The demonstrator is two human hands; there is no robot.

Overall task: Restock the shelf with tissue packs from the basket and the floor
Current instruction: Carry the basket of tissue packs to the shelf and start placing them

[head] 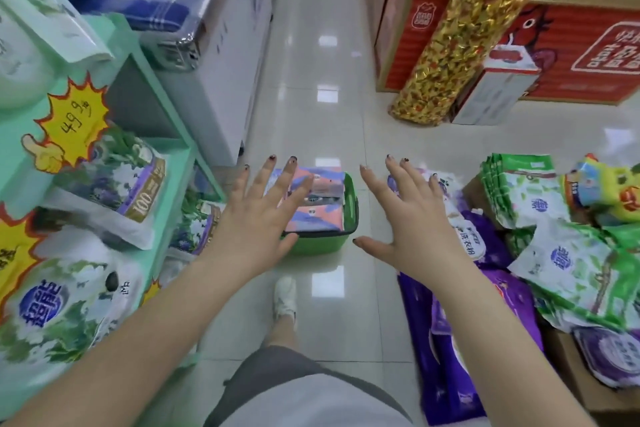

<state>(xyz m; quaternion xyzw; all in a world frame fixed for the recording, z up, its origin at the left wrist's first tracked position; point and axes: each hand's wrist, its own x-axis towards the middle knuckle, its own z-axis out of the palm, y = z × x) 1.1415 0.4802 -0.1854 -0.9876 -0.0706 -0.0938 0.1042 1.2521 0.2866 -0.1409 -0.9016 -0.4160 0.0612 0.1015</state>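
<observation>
Shop aisle, glossy pale tiled floor [322, 73]; mint-green shelf [166, 121] along my left carrying tissue packs. I log the green basket [322, 243] on the floor ahead, pink-and-blue tissue packs [322, 215] inside it. More packs, green-and-white [571, 263] and purple [446, 350], lie heaped on the floor at right. Left hand [256, 218] is spread wide above the basket's near-left corner, fingers straight, holding nothing. Right hand [412, 229] is likewise splayed and empty, over the floor between basket and heap. Hands well apart.
</observation>
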